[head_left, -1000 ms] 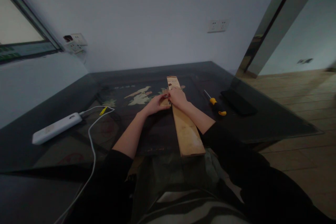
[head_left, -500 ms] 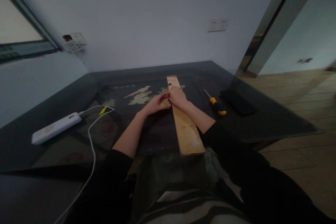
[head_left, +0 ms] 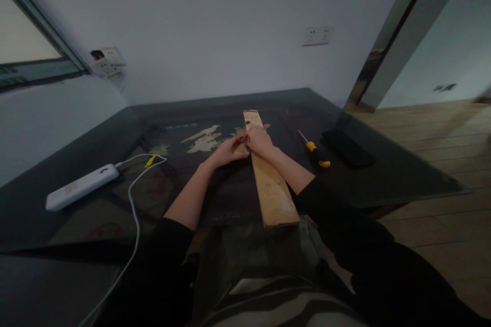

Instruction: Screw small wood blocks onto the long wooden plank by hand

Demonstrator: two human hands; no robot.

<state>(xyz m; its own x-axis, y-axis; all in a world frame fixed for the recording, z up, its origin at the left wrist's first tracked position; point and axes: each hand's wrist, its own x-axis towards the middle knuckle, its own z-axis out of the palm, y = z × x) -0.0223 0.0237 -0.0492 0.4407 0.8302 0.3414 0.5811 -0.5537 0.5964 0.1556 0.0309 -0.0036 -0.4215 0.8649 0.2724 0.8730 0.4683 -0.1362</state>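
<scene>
A long, pale wooden board (head_left: 274,191) lies on the dark table, its near end at the table's front edge. My right hand (head_left: 259,141) rests over the middle of the board with its fingers curled. Against the board's left side, my left hand (head_left: 229,149) has its thumb and fingers bent together at the right fingertips. A small dark piece shows between the hands, too small to make out. To the right lies a screwdriver (head_left: 315,150) with a yellow and black handle, apart from both hands.
The dark table (head_left: 230,194) bears a printed bird and flower pattern. A black phone-like slab (head_left: 347,148) lies right of the screwdriver. At left is a white power strip or power bank (head_left: 82,186) with a white cable (head_left: 134,209) running off the front edge. A wall stands behind.
</scene>
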